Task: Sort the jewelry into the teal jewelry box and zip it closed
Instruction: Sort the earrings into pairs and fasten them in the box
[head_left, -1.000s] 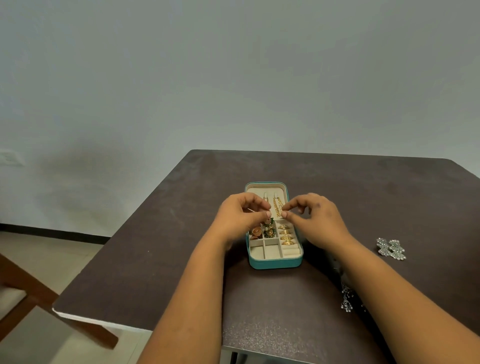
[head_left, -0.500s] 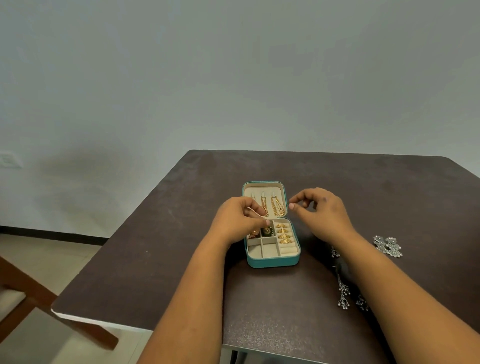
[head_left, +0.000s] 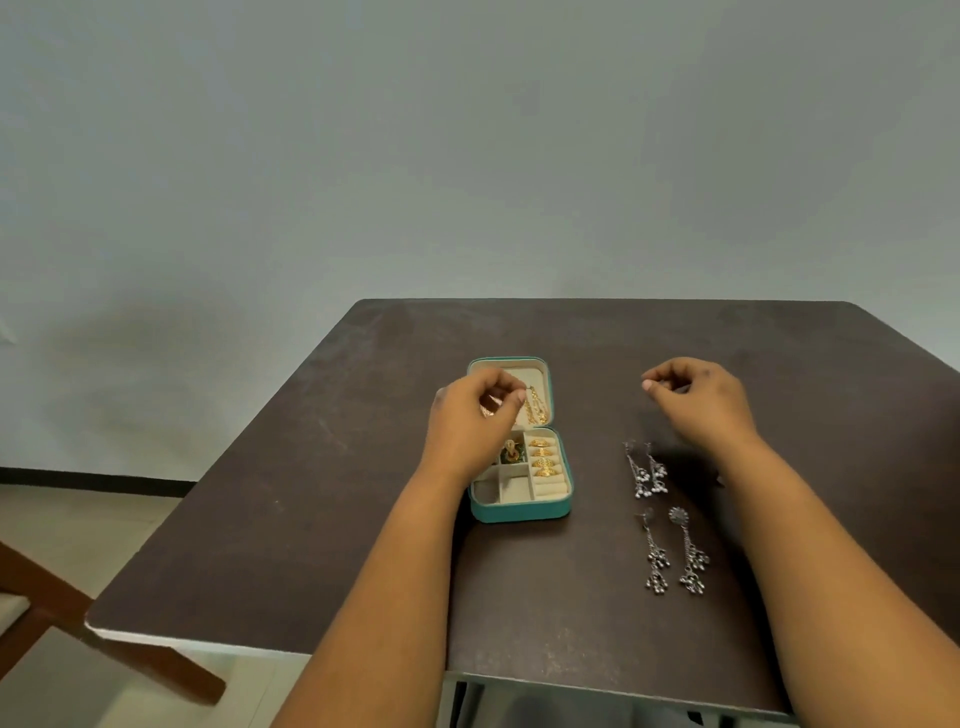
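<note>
— Moved since half a second ago? Right hand (head_left: 698, 402) pulled away from the teal jewelry box (head_left: 519, 512), now well to its right above the bare tabletop (head_left: 311, 467). Uncovered by that: two pairs of silver drop earrings.

— And the left hand (head_left: 470, 421)?

— Hovering over the box's open lid, fingers curled, thumb and forefinger close together beside the gold chains (head_left: 535, 408) lying in the lid. Grip narrow; cannot tell whether anything small sits in the pinch.

— Right-hand grip?

— Fingers curled inward, tips near the thumb. Nothing seen between them.

— Box position?

— Flat on the tabletop, left of centre, unzipped, lid folded back away from the person. Cream lining inside. Gold rings (head_left: 543, 457) stacked in the right-hand roll section; a gold piece on green (head_left: 512, 452) in a middle compartment; nearest compartments showing only lining.

— The silver earrings?

— Upper pair (head_left: 644, 470) just right of the box, close to the right wrist. Lower pair (head_left: 675, 553) nearer the person, side by side, posts pointing away, clusters toward the near edge. Both pairs outside the box, apart from it.
</note>
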